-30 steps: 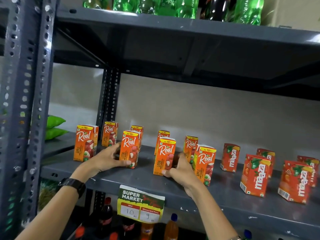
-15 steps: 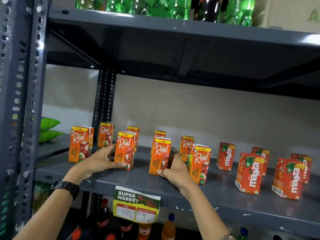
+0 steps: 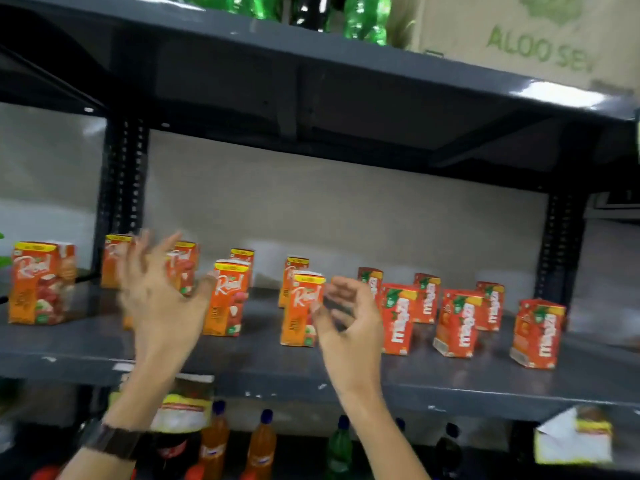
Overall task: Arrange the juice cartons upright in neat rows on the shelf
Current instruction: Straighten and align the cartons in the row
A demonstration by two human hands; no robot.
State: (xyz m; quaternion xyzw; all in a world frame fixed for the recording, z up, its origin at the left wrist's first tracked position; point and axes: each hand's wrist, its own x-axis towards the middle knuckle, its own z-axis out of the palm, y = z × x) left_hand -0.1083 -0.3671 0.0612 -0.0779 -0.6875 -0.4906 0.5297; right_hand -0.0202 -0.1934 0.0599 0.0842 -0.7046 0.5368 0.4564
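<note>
Orange Real juice cartons (image 3: 227,297) stand upright in two loose rows on the left half of the grey shelf (image 3: 415,382). Red Maaza cartons (image 3: 459,322) stand in two rows on the right half. My left hand (image 3: 157,292) is raised in front of the left cartons, blurred, fingers spread and empty. My right hand (image 3: 346,322) hovers just right of a front-row Real carton (image 3: 301,308), fingers curled and apart, holding nothing. A dark watch sits on my left wrist.
Green bottles (image 3: 363,19) and a cardboard box (image 3: 540,36) stand on the upper shelf. Drink bottles (image 3: 263,441) fill the level below. A price label (image 3: 185,403) hangs from the shelf's front edge. Perforated uprights (image 3: 119,188) frame the bay.
Both hands have let go of the Real cartons and lifted off the shelf with fingers apart. The view has swung to the right, showing more of the Maaza cartons.
</note>
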